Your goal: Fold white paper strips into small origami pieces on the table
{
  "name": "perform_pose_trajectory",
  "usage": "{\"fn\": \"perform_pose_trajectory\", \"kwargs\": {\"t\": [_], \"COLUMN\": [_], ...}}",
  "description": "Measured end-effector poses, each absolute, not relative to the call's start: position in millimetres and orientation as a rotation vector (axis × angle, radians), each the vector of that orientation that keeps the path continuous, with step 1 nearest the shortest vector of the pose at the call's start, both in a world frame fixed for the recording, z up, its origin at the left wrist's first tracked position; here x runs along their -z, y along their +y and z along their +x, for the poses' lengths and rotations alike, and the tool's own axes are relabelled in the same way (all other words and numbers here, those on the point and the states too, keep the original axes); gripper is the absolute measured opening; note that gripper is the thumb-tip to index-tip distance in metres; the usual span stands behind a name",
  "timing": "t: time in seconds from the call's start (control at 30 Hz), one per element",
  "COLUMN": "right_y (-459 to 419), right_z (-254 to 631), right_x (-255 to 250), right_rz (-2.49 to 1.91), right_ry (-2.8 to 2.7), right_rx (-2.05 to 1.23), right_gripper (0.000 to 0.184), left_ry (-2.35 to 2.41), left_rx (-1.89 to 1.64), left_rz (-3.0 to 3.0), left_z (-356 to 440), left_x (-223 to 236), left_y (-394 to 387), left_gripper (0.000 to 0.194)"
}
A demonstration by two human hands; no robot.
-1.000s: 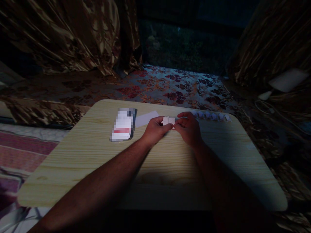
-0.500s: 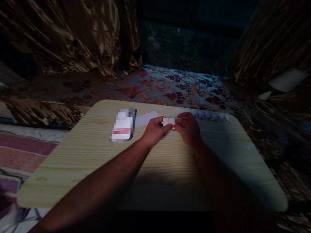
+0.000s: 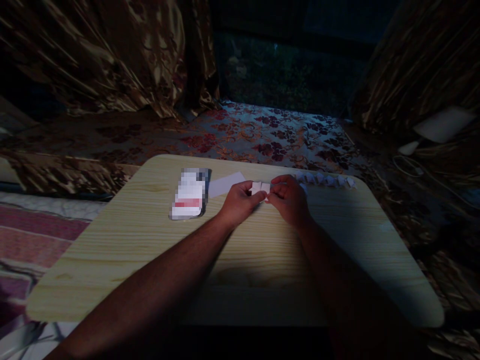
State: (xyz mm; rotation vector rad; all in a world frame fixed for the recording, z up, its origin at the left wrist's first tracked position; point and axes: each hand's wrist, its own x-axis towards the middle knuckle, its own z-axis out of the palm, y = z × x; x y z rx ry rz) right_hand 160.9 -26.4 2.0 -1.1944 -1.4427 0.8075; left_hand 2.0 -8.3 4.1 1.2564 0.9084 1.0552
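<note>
Setting: a home, dimly lit; exact room cannot be told. Evidence — shiny gold-brown curtains (image 3: 161, 60) hang in heavy folds at the left, and a darker curtain (image 3: 390, 65) at the right, the two framing a dark window (image 3: 292, 70) with faint green in it. Below the window a floral cloth (image 3: 275, 135) with dark red blossoms is spread wide. Left side: striped fabric (image 3: 41, 245) in pink, purple and white; bedding or rug, unclear. Right side: a pale lamp-like object (image 3: 446, 124) near a looped white cord (image 3: 407, 167). Foreground: a light wood-grain counter (image 3: 150, 260) with rounded corners — household furniture in look.
</note>
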Motion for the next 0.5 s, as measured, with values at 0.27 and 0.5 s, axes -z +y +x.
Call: {"fn": "perform_pose_trajectory", "kwargs": {"t": [0.27, 0.5], "right_y": [-27.9, -24.6], "right_z": [160.4, 161.7], "right_x": [-6.0, -1.1], "right_rz": [-1.11, -1.143], "right_ry": [-1.422, -1.435], "right_rx": [-0.878, -0.854], "right_gripper": [0.031, 0.03], "left_ry": [0.877, 0.884], "left_rx": [-1.057, -1.064], "left_rz": [1.268, 1.253], "left_z": [2.7, 3.6], "left_x": [-2.0, -3.5], "left_y": [-8.3, -8.8], "left_gripper": [0.028, 0.026]}}
